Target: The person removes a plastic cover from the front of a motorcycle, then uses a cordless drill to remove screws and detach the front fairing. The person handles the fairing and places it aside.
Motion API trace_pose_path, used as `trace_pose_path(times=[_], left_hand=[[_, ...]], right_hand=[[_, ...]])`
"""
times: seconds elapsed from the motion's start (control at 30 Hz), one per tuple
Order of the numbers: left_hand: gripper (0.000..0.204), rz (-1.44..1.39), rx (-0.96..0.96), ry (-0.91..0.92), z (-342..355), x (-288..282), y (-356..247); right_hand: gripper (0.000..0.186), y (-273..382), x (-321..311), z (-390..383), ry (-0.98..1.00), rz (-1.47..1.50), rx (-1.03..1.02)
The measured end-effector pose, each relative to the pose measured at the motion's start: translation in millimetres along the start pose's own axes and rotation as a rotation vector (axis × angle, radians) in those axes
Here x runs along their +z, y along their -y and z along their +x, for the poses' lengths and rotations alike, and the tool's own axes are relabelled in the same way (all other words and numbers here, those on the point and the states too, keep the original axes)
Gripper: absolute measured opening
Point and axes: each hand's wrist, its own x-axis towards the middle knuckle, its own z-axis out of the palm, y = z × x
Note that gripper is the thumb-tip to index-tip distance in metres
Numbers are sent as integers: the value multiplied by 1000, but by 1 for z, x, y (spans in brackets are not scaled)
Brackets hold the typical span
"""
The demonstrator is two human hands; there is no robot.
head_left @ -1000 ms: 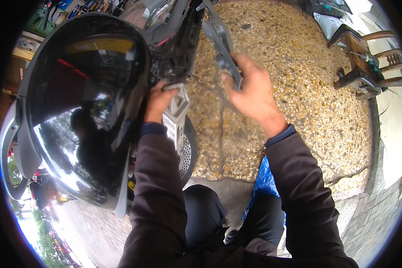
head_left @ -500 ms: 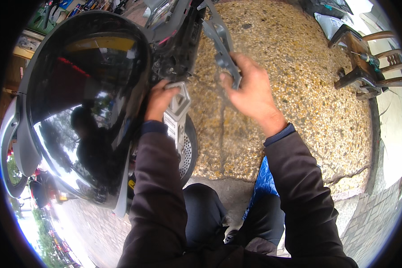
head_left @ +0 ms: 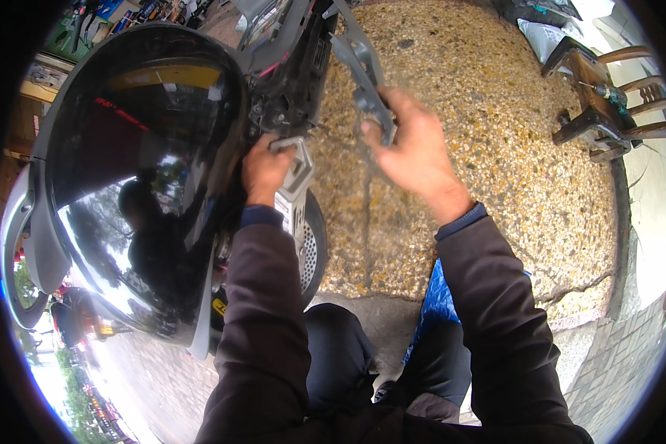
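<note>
A glossy black seat (head_left: 148, 96) of a motor scooter fills the left side. At the scooter's side, my left hand (head_left: 265, 174) has its fingers curled in beside a silver slotted metal cover (head_left: 297, 174), with one digit lying over the cover's edge. What is pinched there, if anything, is hidden. My right hand (head_left: 419, 152) grips the lower end of a long grey plastic trim panel (head_left: 362, 74) between thumb and fingers. The panel is held to the right of the scooter's exposed dark frame (head_left: 277, 111). Below the metal cover shows the wheel (head_left: 314, 248).
A wooden chair (head_left: 596, 111) stands at the far right with a teal power drill (head_left: 610, 96) on it. Behind it lies a pale bag (head_left: 540, 37). Pebbled flooring (head_left: 481, 111) spreads right of the scooter. Blue crinkled sheeting (head_left: 433, 303) is beside my legs. Tools (head_left: 126, 18) lie at the upper left.
My left hand has shifted slightly right and down along the metal cover. My right hand, with the grey trim panel, has moved a little left.
</note>
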Motion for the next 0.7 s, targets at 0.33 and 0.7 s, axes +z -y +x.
trace_pose_path(times=[0.33, 0.7], left_hand=[[53, -286, 8, 262, 23, -5, 18], [51, 250, 46, 31, 1, -3, -9]], right_hand=[[42, -3, 6, -2, -13, -8, -3], [42, -7, -2, -1, -16, 22, 5]])
